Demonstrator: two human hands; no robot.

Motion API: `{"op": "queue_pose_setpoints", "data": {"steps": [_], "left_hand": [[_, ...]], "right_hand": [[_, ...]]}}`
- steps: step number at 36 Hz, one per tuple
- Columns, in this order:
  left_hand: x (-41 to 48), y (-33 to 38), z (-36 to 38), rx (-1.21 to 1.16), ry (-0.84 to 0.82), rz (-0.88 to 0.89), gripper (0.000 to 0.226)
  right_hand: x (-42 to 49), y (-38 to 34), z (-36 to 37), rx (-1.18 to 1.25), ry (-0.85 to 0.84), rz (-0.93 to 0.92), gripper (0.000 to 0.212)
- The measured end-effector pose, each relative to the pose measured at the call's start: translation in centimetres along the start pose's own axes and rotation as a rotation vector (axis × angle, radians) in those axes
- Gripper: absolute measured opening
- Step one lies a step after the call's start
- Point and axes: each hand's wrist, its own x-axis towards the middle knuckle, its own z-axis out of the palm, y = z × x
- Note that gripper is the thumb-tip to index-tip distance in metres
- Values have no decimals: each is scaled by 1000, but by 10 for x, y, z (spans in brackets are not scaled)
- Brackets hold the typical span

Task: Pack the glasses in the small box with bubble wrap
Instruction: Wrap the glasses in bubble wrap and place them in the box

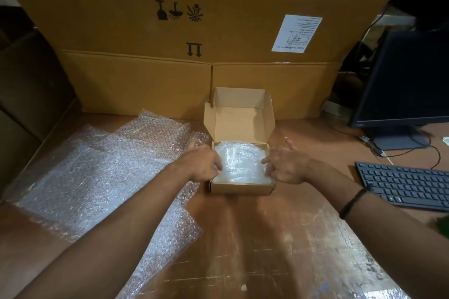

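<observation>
Nearly Packed: Bundle Seated, Lid Up

Nearest, loose bubble wrap sheets (pixel 104 172) lay spread on the left of the wooden table (pixel 255 245). Beyond them the left hand (pixel 202 164) and right hand (pixel 288 165) flanked the small box (pixel 240 187), fingers curled and pressing the edges of the wrapped bundle (pixel 239 162) inside, neither gripping it. The glasses were presumably within (too blurred to confirm). Farther back the lid (pixel 240 114) stood open. Pressing hard could bend the frames; a proud bundle might keep the lid from closing.
</observation>
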Motion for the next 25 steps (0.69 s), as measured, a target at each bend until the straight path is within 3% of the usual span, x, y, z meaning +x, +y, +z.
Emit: {"op": "queue_pose_setpoints", "data": {"steps": [3, 8, 10, 13, 16, 18, 25], "left_hand": [[-4, 1, 4, 15, 105, 17, 24], [-6, 8, 10, 30, -34, 4, 28], [-3, 7, 8, 6, 30, -22, 26], [4, 5, 6, 13, 211, -70, 24], [11, 9, 3, 50, 208, -72, 60], [16, 13, 3, 84, 133, -83, 80], [26, 16, 10, 87, 68, -136, 98]], "right_hand": [[-3, 0, 3, 22, 97, -40, 34], [8, -4, 12, 5, 25, -22, 39], [10, -1, 8, 23, 14, -10, 39], [18, 5, 3, 69, 147, 15, 39], [29, 6, -2, 219, 268, 24, 51], [35, -2, -5, 269, 237, 12, 53], [59, -4, 10, 219, 129, 24, 60]]}}
